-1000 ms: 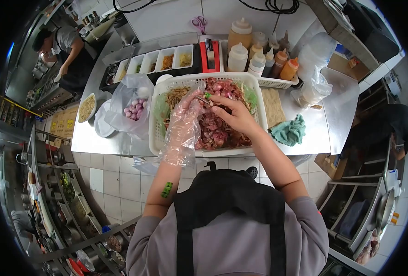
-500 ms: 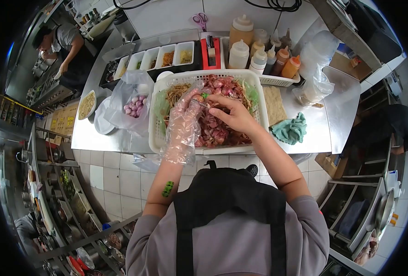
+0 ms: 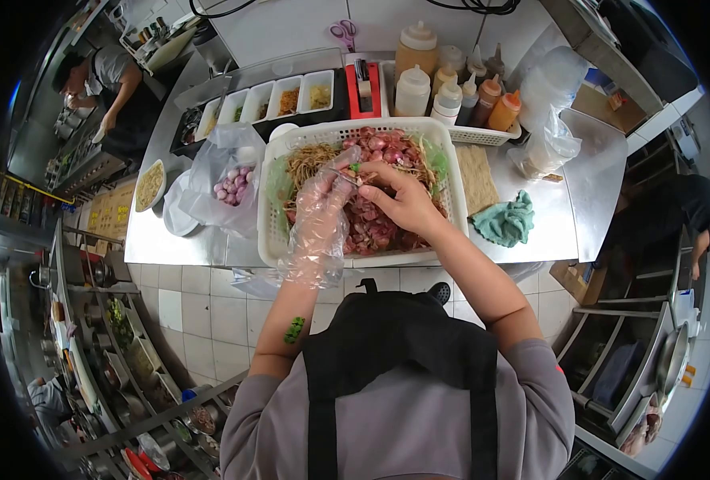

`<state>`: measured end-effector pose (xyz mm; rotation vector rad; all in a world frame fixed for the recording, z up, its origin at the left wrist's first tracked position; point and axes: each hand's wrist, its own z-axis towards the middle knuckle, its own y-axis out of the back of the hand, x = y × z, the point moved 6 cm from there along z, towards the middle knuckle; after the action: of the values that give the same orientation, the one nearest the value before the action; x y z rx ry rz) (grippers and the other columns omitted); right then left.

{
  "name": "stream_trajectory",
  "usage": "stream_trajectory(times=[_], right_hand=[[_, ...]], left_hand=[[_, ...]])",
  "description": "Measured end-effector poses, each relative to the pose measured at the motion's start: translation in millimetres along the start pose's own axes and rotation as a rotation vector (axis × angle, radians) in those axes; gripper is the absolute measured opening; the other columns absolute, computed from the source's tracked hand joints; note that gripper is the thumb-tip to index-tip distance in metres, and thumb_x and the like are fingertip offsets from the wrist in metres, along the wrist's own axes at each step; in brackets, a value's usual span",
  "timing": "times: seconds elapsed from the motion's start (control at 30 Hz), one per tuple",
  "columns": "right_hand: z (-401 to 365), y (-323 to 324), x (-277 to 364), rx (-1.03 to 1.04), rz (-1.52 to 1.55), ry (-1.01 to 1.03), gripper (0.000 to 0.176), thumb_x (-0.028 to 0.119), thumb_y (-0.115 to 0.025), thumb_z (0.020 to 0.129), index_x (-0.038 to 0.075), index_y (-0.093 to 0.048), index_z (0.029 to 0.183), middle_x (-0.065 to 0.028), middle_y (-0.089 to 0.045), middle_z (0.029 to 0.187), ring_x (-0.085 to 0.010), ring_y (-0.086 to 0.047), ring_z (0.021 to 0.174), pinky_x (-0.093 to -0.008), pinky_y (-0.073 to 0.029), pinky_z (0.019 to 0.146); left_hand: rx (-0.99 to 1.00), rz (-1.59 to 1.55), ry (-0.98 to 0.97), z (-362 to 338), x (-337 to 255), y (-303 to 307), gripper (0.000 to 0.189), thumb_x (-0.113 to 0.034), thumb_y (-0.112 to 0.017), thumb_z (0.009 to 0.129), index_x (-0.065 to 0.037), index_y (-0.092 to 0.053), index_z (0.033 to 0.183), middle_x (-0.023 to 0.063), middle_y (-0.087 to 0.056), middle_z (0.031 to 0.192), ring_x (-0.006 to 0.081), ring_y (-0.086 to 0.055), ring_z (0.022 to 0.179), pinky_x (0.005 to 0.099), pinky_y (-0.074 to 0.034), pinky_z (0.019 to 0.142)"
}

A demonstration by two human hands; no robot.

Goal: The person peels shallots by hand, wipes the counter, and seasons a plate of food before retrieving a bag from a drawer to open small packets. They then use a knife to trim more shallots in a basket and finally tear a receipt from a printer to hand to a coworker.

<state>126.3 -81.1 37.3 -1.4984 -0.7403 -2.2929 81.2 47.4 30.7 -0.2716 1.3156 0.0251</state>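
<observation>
My left hand (image 3: 323,196), in a clear plastic glove, is closed over the basket, its fingertips around a shallot that is mostly hidden. My right hand (image 3: 399,196) is bare and closed on a small knife (image 3: 345,176), its thin blade pointing toward the left fingers, with a bit of green near the fingertips. Both hands meet above a white plastic basket (image 3: 273,250). Red shallots (image 3: 375,232) fill its middle and right. Dry, stringy roots and stalks (image 3: 311,162) lie at its left, over green netting (image 3: 277,188).
Left of the basket are a plastic bag of peeled shallots (image 3: 233,186) and a bowl (image 3: 151,186). Condiment tubs (image 3: 289,100), a red holder (image 3: 364,104) and squeeze bottles (image 3: 412,92) stand behind. A green cloth (image 3: 504,220) lies right. A co-worker (image 3: 119,92) stands far left.
Both hands stay over the basket, with small shifts of the fingers. The piece at the left fingertips shows less now, and the blade shows more clearly. The view has moved slightly.
</observation>
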Motion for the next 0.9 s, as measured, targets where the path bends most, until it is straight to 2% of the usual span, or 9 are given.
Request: stream_trajectory(times=[0.07, 0.3, 0.43, 0.5, 0.57, 0.6, 0.73, 0.8, 0.9], right_hand=[[0, -3, -2, 0.037, 0.08, -0.082, 0.029, 0.016, -0.058, 0.087, 0.003, -0.05, 0.11, -0.0055, -0.057, 0.098, -0.0115, -0.055, 0.088, -0.0268, -0.044, 0.078], [2, -8, -9, -0.026, 0.071, -0.016, 0.018, 0.013, -0.057, 0.088, 0.003, -0.048, 0.1, -0.0024, -0.052, 0.093, -0.0102, -0.052, 0.088, -0.0263, -0.043, 0.08], [5, -8, -20, -0.024, 0.369, -0.072, 0.014, 0.015, -0.056, 0.088, 0.006, -0.045, 0.088, -0.0026, -0.051, 0.073, -0.007, -0.048, 0.061, -0.0218, -0.04, 0.054], [5, -1, -18, 0.003, 0.507, -0.102, 0.014, 0.015, -0.056, 0.089, 0.008, -0.044, 0.085, -0.0019, -0.051, 0.069, -0.006, -0.046, 0.053, -0.0201, -0.037, 0.045], [-1, -4, -14, 0.246, 1.0, -0.411, 0.014, 0.017, -0.055, 0.089, 0.01, -0.044, 0.085, -0.0022, -0.05, 0.063, -0.0062, -0.038, 0.039, -0.0203, -0.026, 0.033], [0, -4, -15, 0.206, 1.024, -0.397, 0.014, 0.019, -0.055, 0.089, 0.011, -0.044, 0.086, -0.0024, -0.05, 0.061, -0.0066, -0.032, 0.032, -0.0213, -0.019, 0.028], [5, -4, -26, 0.07, 0.758, -0.341, 0.014, 0.017, -0.056, 0.088, 0.01, -0.045, 0.086, -0.0026, -0.051, 0.062, -0.0058, -0.035, 0.035, -0.0207, -0.022, 0.031], [8, -1, -19, -0.103, 0.362, -0.076, 0.014, 0.016, -0.058, 0.087, 0.009, -0.046, 0.086, -0.0032, -0.052, 0.064, -0.0052, -0.036, 0.039, -0.02, -0.024, 0.033], [8, -4, -15, -0.097, 0.396, -0.078, 0.014, 0.014, -0.059, 0.086, 0.007, -0.048, 0.086, -0.0037, -0.054, 0.066, -0.0046, -0.039, 0.042, -0.0194, -0.025, 0.035]], left_hand=[[0.002, 0.037, 0.013, 1, 11, 4, 0.031, -0.013, -0.056, 0.088, 0.002, -0.053, 0.115, 0.0053, -0.057, 0.103, 0.0111, -0.053, 0.093, 0.0243, -0.043, 0.082], [0.053, 0.136, -0.083, 1, 5, -3, 0.03, -0.01, -0.055, 0.088, 0.002, -0.053, 0.115, 0.0058, -0.057, 0.105, 0.0108, -0.052, 0.093, 0.0243, -0.043, 0.083], [0.053, 0.263, -0.099, -1, -5, -8, 0.03, -0.01, -0.055, 0.088, 0.002, -0.054, 0.115, 0.0057, -0.057, 0.106, 0.0103, -0.052, 0.094, 0.0238, -0.043, 0.082], [0.104, 0.041, 0.063, -4, -7, -16, 0.03, -0.01, -0.055, 0.087, 0.002, -0.053, 0.115, 0.0061, -0.056, 0.107, 0.0099, -0.052, 0.094, 0.0236, -0.043, 0.082], [0.111, 0.01, 0.056, -1, -9, -18, 0.03, -0.01, -0.055, 0.087, 0.001, -0.054, 0.115, 0.0055, -0.057, 0.106, 0.0095, -0.052, 0.093, 0.0231, -0.043, 0.081], [0.118, -0.021, 0.049, -1, -10, -19, 0.03, -0.01, -0.056, 0.087, -0.001, -0.054, 0.115, 0.005, -0.057, 0.105, 0.0091, -0.053, 0.092, 0.0227, -0.044, 0.079], [-0.098, -0.248, 0.195, -1, 14, -11, 0.031, -0.012, -0.057, 0.086, -0.001, -0.053, 0.115, 0.0049, -0.057, 0.103, 0.0098, -0.054, 0.09, 0.0225, -0.045, 0.077], [-0.096, -0.178, 0.226, 1, 21, -9, 0.034, -0.012, -0.059, 0.086, 0.0, -0.05, 0.116, 0.0055, -0.057, 0.102, 0.0108, -0.055, 0.091, 0.0226, -0.046, 0.078], [-0.072, -0.123, 0.193, 2, 20, -3, 0.035, -0.012, -0.06, 0.085, 0.002, -0.05, 0.115, 0.0063, -0.057, 0.102, 0.0121, -0.056, 0.091, 0.0231, -0.047, 0.081]])
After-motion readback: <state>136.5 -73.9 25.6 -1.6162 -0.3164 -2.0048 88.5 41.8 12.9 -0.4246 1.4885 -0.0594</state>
